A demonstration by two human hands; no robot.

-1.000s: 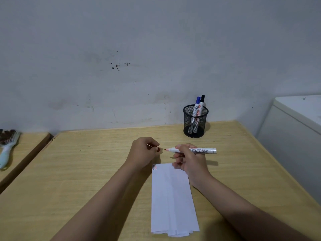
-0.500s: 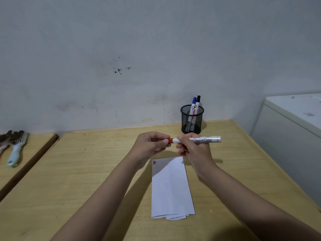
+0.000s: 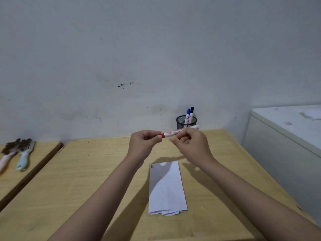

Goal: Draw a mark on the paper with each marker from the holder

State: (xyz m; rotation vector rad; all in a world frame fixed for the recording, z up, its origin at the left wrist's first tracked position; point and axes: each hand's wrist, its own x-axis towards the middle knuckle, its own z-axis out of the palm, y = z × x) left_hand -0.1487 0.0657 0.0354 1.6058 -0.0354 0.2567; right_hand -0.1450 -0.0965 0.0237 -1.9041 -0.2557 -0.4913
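A red-capped white marker [image 3: 171,133] is held level above the table between both hands. My left hand [image 3: 144,143] grips its red cap end; my right hand [image 3: 190,145] pinches the barrel. Below them a folded white paper [image 3: 166,186] lies on the wooden table [image 3: 86,180], with a few short marks [image 3: 152,166] at its top left corner. A black mesh holder [image 3: 185,122] stands at the back by the wall, with a blue-capped marker [image 3: 187,114] and a black-capped marker [image 3: 191,113] upright in it.
Two brushes [image 3: 15,153] lie on a second wooden surface at the left, across a narrow gap. A white cabinet [image 3: 284,136] stands close to the table's right edge. The grey wall runs right behind the holder.
The red cap went from my left hand onto the marker's tip. Both hands have lifted the marker higher above the paper, and the view has tilted up.
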